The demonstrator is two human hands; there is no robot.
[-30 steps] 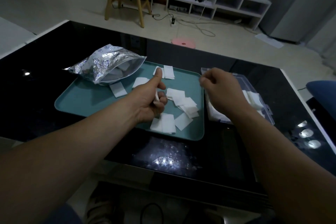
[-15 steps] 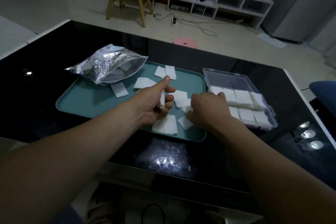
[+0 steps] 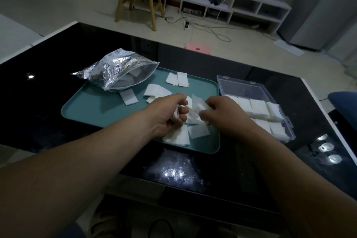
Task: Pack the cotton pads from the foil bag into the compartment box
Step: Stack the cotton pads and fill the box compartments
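A black glossy table (image 3: 48, 102) fills the middle of the view. On it lies a teal tray (image 3: 100, 108), and just right of the tray stands a clear box (image 3: 241, 87), open, its lid on the far side. The near compartments of the box hold white packed pads (image 3: 258, 106) in rows. A crumpled foil bag (image 3: 114, 71) lies on the tray's far left corner with its mouth open to the right, and more pads show inside it. Both forearms reach in from the near edge, and the hands meet over the right half of the tray. The left hand (image 3: 168, 114) has its fingers curled and its thumb on top. It grips what looks like a thin stack of pads (image 3: 176, 113), seen edge-on. The right hand (image 3: 226, 116), close beside it, has its fingers bent and pinches one blurred pad (image 3: 199, 102) by its edge, just above the tray. Loose pads (image 3: 177, 79) are scattered over the tray. A pair lies at the far edge, a few lie near the middle, several lie under the hands at the near right, and one strip (image 3: 128, 97) lies just near the bag.
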